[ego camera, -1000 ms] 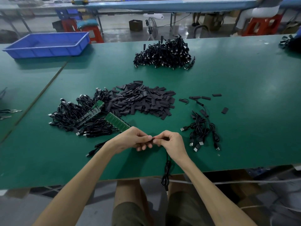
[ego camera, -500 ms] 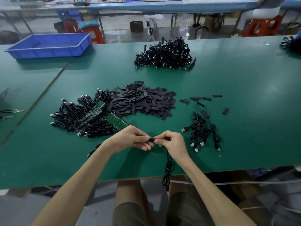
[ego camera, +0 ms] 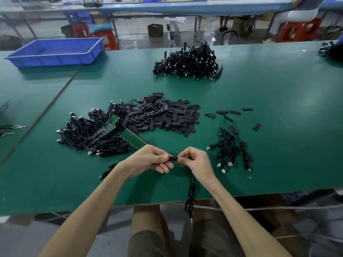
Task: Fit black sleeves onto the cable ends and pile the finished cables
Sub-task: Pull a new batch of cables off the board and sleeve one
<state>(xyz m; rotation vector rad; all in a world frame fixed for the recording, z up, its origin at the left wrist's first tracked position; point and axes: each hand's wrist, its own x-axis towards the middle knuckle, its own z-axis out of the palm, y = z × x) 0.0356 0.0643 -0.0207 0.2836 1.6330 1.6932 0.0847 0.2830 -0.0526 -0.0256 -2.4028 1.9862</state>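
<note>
Head view, lower centre: left hand (ego camera: 148, 160) pinches a black sleeve (ego camera: 173, 158) while right hand (ego camera: 197, 160) grips the cable (ego camera: 189, 195); seating it fully likely comes next.

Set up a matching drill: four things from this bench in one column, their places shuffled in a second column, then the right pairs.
Things:
1. blue tray
2. heap of loose black sleeves
3. big cable pile
4. small cable bunch

Places:
A. far middle of the green table
B. just right of the right hand
C. far left corner
D. middle of the table, beyond both hands

Pairs: 1-C, 2-D, 3-A, 4-B
</note>
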